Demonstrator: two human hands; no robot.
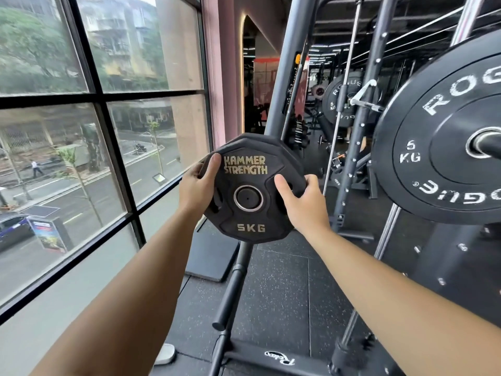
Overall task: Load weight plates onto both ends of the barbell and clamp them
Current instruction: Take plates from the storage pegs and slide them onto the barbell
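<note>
A black multi-sided weight plate (245, 185) marked "HAMMER STRENGTH" and "5KG" is upright in front of me. A black round end (248, 198) fills its centre hole. My left hand (198, 183) grips the plate's left edge, thumb on the face. My right hand (303, 202) grips its right edge, thumb on the face. At the right a large black "ROGUE" 5 KG bumper plate (433, 147) sits on a silver bar sleeve (485, 143). No clamp is visible.
A black rack upright (287, 77) rises behind the held plate, and a black tube (233, 283) slants down below it to the rack's base (271, 359). A second Rogue plate (333, 101) hangs further back. Large windows (95, 131) line the left; the floor is black rubber.
</note>
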